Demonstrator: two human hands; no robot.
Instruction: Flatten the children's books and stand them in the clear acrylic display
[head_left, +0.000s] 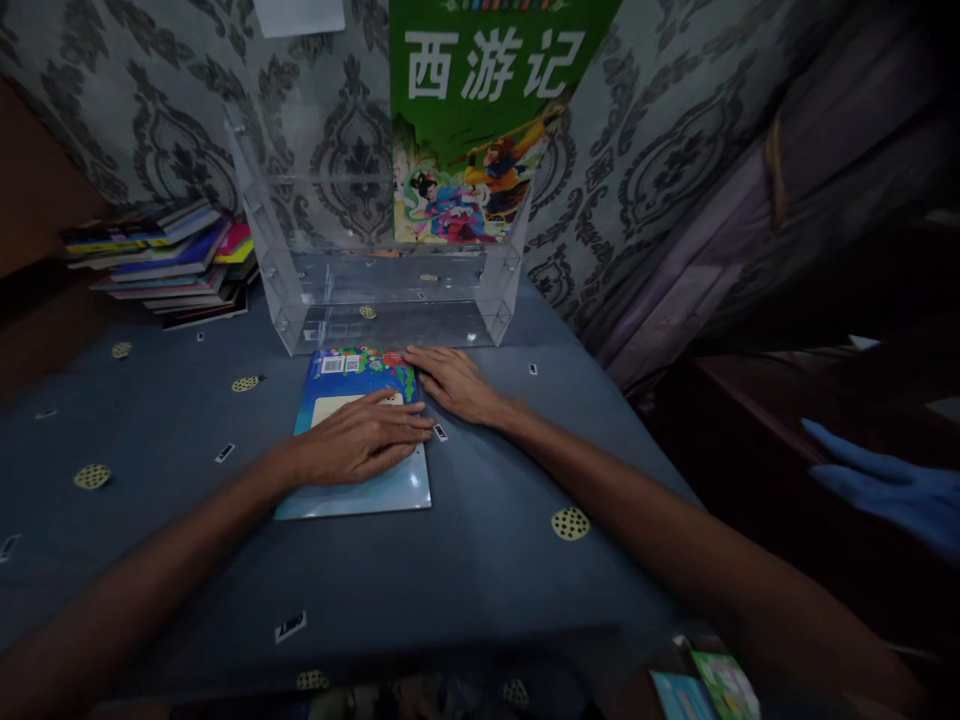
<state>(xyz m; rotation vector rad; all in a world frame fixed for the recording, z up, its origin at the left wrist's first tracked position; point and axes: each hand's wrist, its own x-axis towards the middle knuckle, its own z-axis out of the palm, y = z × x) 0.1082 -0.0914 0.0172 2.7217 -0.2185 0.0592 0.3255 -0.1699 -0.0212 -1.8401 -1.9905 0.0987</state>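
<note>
A thin blue picture book [352, 490] lies back cover up on the grey-blue tablecloth [465, 560], just in front of a clear acrylic stand [390, 300]. My left hand [360, 440] lies flat on the book with fingers stretched out. My right hand [454, 382] rests flat at the book's upper right corner, fingers out and touching its edge. A green book with Chinese characters [472, 120] stands upright in the acrylic stand.
A pile of several books [169, 265] lies at the back left by the patterned wall. A blue-gloved hand [889, 485] of another person shows at the right edge. More book corners [709, 685] peek in at the bottom right. Dark furniture stands on the right.
</note>
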